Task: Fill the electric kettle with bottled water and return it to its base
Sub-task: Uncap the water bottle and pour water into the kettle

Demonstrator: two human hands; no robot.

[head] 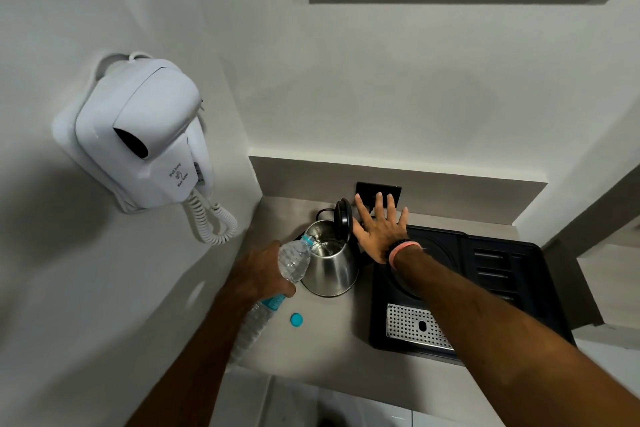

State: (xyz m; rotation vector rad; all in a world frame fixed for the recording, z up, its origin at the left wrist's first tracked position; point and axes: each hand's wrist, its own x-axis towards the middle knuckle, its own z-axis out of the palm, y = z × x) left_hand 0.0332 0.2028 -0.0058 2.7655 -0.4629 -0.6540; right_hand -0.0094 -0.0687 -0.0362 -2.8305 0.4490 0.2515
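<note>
A steel electric kettle [330,267] stands on the grey counter [322,350] with its black lid [343,218] flipped up. My left hand [258,272] grips a clear plastic water bottle [294,262], tilted so its neck reaches over the kettle's mouth; water shows inside the kettle. My right hand [381,229] hovers with fingers spread just right of the lid, holding nothing. The bottle's blue cap [296,319] lies on the counter in front of the kettle. The round kettle base [433,253] sits in the black tray, partly hidden by my right forearm.
A black tray [512,281] with a perforated metal grate [415,326] fills the counter's right side. A black wall socket [370,189] sits behind the kettle. A white wall-mounted hair dryer [145,135] with a coiled cord hangs on the left wall.
</note>
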